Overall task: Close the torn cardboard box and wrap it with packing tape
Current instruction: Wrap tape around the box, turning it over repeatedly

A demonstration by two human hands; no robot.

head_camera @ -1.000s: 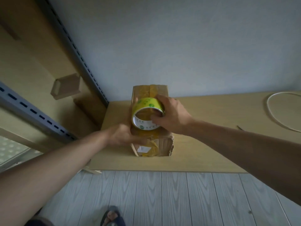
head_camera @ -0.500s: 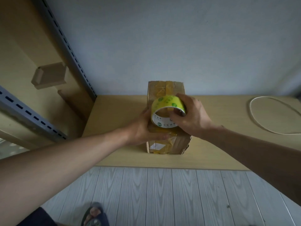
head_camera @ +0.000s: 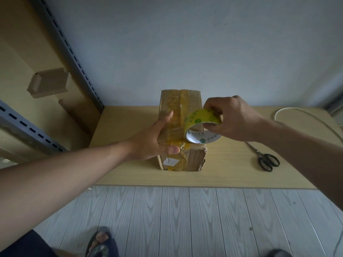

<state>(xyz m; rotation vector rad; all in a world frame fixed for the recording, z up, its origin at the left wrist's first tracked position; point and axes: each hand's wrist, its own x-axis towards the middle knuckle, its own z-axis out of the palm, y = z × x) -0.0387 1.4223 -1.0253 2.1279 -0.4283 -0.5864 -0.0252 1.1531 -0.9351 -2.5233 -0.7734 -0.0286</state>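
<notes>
A brown cardboard box (head_camera: 193, 160) stands closed on the wooden table (head_camera: 228, 169), with yellowish tape strips along its top and a torn lower right corner. My left hand (head_camera: 148, 141) grips the box's left side, the thumb pressed on the tape at the near top edge. My right hand (head_camera: 232, 119) holds a yellow tape roll (head_camera: 202, 127) with green marks over the right part of the box top. A tape strip runs from the roll to the near edge under my thumb.
Black-handled scissors (head_camera: 263, 156) lie on the table to the right of the box. A white cable loop (head_camera: 306, 119) lies at the far right. A grey slotted shelf post (head_camera: 74, 58) and a wooden side panel stand at the left. Grey plank floor lies below.
My right hand has carried the tape roll from the middle of the box top to its right side. My left hand now grips the left side with the thumb on the near edge.
</notes>
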